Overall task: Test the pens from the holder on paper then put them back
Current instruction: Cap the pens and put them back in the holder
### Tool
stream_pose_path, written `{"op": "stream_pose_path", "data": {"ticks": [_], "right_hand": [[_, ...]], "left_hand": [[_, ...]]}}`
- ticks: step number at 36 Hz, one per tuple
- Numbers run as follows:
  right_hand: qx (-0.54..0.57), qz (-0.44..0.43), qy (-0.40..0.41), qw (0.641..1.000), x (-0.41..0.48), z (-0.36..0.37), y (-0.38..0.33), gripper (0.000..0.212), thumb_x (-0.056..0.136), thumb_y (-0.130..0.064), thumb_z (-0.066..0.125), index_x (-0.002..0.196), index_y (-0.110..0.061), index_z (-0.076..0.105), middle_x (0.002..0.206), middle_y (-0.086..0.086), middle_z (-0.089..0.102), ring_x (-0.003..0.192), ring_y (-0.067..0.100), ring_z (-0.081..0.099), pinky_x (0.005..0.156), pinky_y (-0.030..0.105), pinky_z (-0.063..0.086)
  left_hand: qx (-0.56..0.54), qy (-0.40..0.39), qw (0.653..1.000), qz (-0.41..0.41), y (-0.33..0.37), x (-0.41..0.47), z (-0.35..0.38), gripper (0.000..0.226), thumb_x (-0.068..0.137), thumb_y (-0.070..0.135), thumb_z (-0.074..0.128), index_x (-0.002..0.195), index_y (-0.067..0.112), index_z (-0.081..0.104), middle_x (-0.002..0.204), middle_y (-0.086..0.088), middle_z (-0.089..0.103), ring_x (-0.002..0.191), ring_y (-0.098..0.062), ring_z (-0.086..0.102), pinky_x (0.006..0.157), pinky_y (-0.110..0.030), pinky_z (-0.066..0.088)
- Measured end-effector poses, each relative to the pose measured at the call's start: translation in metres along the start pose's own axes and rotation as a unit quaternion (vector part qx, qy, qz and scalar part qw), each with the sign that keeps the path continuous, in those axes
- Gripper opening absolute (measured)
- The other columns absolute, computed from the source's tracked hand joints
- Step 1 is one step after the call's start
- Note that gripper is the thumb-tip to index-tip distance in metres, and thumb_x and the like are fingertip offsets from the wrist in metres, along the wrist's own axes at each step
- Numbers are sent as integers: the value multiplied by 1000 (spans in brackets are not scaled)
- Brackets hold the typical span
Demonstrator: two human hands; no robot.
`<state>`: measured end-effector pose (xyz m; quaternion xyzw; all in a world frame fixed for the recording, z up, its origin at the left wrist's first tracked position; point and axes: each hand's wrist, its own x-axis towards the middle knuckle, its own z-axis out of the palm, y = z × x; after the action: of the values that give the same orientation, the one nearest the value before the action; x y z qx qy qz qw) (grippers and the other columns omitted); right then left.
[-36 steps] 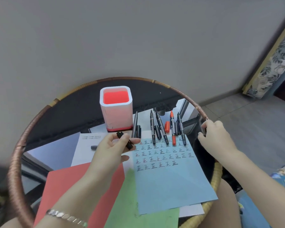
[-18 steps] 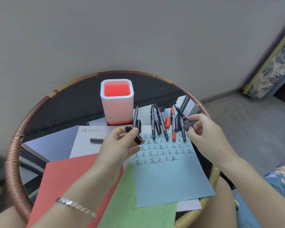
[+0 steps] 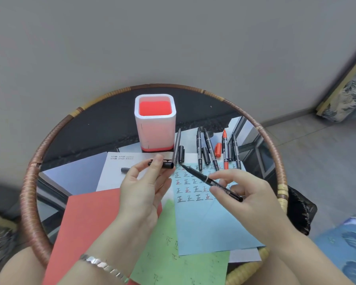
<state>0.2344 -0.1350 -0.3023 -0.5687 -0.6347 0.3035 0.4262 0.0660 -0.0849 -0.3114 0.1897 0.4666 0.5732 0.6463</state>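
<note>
The holder [image 3: 155, 128] stands upright at the rear of the tabletop [image 3: 32, 188]. Only its red inner floor shows inside. Uncapped pens [image 3: 209, 149] and loose caps [image 3: 181, 154] lie in a row just right of it, along the top edge of the blue paper [image 3: 214, 223].

The left hand [image 3: 144, 188] pinches a black cap [image 3: 165, 165] in its fingers [image 3: 155, 161]. The right hand [image 3: 249, 194] grips a black pen [image 3: 212, 183] above the paper, tip near the cap but apart.

Half a second ago this pen was at the row's right end. It has since moved left.
</note>
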Motion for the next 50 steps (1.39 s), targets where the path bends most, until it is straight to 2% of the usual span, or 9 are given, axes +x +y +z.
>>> {"op": "stream_pose_path", "data": {"ticks": [11, 17, 25, 31, 37, 42, 45, 48, 50], "right_hand": [[-39, -32, -10, 999, 0, 2, 2, 16, 73, -27, 64, 82, -39, 66, 82, -5, 57, 44, 7, 42, 47, 8, 30], [-78, -53, -9, 996, 0, 2, 1, 17, 74, -30, 65, 89, -30, 72, 70, -16, 64, 64, -2, 57, 57, 7, 39], [-83, -135, 46, 986, 3, 1, -6, 24, 75, -34, 61, 92, -22, 73, 76, -29, 65, 64, 4, 65, 55, 25, 50], [123, -38, 56, 990, 4, -2, -23, 17, 65, -25, 80, 76, -36, 75, 55, -7, 68, 44, 6, 58, 43, 16, 44], [388, 130, -132, 903, 11, -15, -20, 42, 36, -47, 88, 67, -20, 76, 45, -2, 57, 44, 11, 28, 41, 6, 25], [261, 139, -75, 952, 27, -7, -23, 2, 72, -11, 75, 73, -12, 76, 53, 6, 62, 32, 7, 32, 34, 12, 25], [147, 144, -70, 976, 34, 1, -17, 11, 83, -9, 64, 81, -12, 74, 61, 3, 68, 37, 8, 42, 40, 14, 36], [37, 119, -61, 990, 35, 7, -6, 9, 82, -20, 66, 89, -19, 72, 73, -8, 71, 56, 0, 58, 56, 7, 42], [-39, 92, -20, 995, 36, 5, 4, 10, 82, -23, 67, 89, -28, 69, 79, -13, 70, 73, -4, 59, 66, 5, 42]], "left_hand": [[17, -9, 999, 29, -3, -4, 0, 18, 79, 19, 65, 90, 13, 54, 63, 4, 71, 59, -7, 69, 63, -23, 48], [116, -54, 987, 96, -5, -17, 5, 14, 77, 11, 68, 82, 14, 55, 65, 0, 73, 64, -12, 70, 60, -21, 52], [145, -131, 967, 165, -5, -28, 14, 18, 74, 7, 67, 79, 11, 51, 62, -1, 70, 63, -16, 69, 61, -24, 52], [140, -189, 935, 267, 7, -37, 21, 27, 74, 16, 76, 81, 13, 50, 71, -8, 71, 68, -19, 66, 67, -24, 53], [109, -327, 881, 323, 19, -40, 28, 22, 72, 17, 71, 88, 26, 59, 77, -2, 72, 75, -21, 69, 71, -30, 54], [87, -205, 959, 173, 6, -16, 26, 7, 72, 18, 72, 78, 21, 68, 78, -2, 75, 78, -16, 70, 70, -23, 54], [95, -126, 983, 95, -4, -7, 22, 7, 83, 12, 61, 80, 12, 67, 78, -1, 74, 76, -13, 69, 65, -18, 54], [49, -63, 988, 131, 0, -5, 20, 6, 80, 12, 62, 76, 14, 67, 74, 1, 72, 70, -11, 68, 62, -19, 54], [45, -10, 971, 236, 15, -6, 20, 6, 75, 22, 62, 79, 18, 65, 77, 1, 71, 73, -10, 67, 69, -21, 54]]}}
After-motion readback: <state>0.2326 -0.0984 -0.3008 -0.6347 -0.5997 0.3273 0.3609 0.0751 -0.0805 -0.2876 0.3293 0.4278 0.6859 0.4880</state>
